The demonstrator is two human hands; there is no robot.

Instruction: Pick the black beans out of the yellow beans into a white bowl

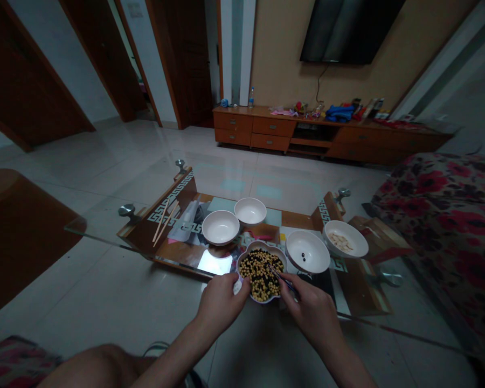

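Note:
A scalloped dish (239,265) full of mixed black and yellow beans sits at the near edge of the glass table. My left hand (225,296) grips its left rim between thumb and fingers. In my right hand (307,302) is a pair of slim dark tweezers (285,279), pinched, with the tips down among the beans. Whether a bean is between the tips is too small to tell. Just beyond, to the right, a white bowl (319,253) holds two black beans. Another white bowl (361,245), farther right, contains pale flat pieces.
Two more white bowls, one nearer (221,227) and one farther back (250,211), stand on the left side. Wooden chopsticks (165,221) lie at the table's left. Metal glass supports (127,210) rise at its corners. A floral-covered seat (448,199) is at right.

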